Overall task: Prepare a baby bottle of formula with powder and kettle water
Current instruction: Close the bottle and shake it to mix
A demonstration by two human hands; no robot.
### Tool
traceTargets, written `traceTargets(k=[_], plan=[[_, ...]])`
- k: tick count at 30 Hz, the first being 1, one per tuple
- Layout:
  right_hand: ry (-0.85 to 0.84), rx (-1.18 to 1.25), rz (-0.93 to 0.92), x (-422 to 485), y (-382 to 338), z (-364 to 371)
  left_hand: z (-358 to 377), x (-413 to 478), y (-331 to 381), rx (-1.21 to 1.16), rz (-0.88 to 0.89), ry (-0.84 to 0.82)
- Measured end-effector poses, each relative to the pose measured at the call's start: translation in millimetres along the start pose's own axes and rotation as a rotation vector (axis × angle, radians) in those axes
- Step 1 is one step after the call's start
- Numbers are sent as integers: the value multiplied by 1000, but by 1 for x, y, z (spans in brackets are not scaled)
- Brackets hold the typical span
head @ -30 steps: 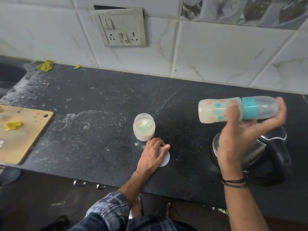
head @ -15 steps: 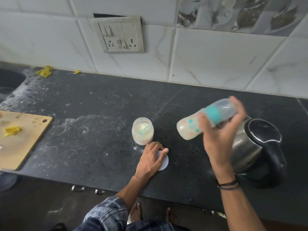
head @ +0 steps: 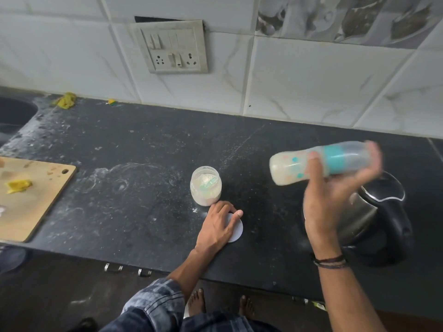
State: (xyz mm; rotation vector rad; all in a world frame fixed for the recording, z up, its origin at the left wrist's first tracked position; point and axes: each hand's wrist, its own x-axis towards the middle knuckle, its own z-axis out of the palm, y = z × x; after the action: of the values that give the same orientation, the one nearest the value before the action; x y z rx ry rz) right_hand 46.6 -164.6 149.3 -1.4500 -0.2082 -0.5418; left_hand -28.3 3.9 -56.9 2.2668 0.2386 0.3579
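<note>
My right hand (head: 333,200) grips a capped baby bottle (head: 292,167) with a teal ring, held sideways in the air above the counter, milky liquid inside; it is blurred with motion. Below and behind it stands a steel kettle (head: 381,212) with a black lid and handle. An open jar of formula powder (head: 205,185) with a teal scoop inside stands on the black counter (head: 134,188). Just in front of the jar lies its white round lid (head: 237,230), and my left hand (head: 219,227) rests flat on it.
A wooden cutting board (head: 31,200) with a yellow scrap lies at the left edge. A sink (head: 12,116) sits at far left. A switch and socket plate (head: 173,46) is on the tiled wall. Powder dust streaks the counter. Bare feet show below the counter's edge.
The bottle has swung from level, down to the left, and back near level in my right hand. My left hand has stayed on the lid.
</note>
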Motion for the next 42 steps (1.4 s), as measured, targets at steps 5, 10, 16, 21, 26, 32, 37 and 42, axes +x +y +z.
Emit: traceTargets(k=[5,10,16,21,26,32,37,42], plan=[[-42,21,2,0,-6,-7,1,1,0,-1,2,-1],[-97,-72,-3,2,0,-3,1,0,-1,-4,-1,4],[63,5,-97,-3,-8,-3,0,1,0,-10,-8,-7],[-212,-111,19,-7,2,-2,-1,0,-1,1,-3,-9],[132,27,-66,-3,-9,-1,0,1,0,0,-9,-7],[-223,-59,36,2,-2,-5,-1,0,1,0,-7,-12],[82,113,26,9,-7,-1,0,0,1,-8,-19,2],[-173,-31,88,5,2,-8,1,0,1,-12,-22,-9]])
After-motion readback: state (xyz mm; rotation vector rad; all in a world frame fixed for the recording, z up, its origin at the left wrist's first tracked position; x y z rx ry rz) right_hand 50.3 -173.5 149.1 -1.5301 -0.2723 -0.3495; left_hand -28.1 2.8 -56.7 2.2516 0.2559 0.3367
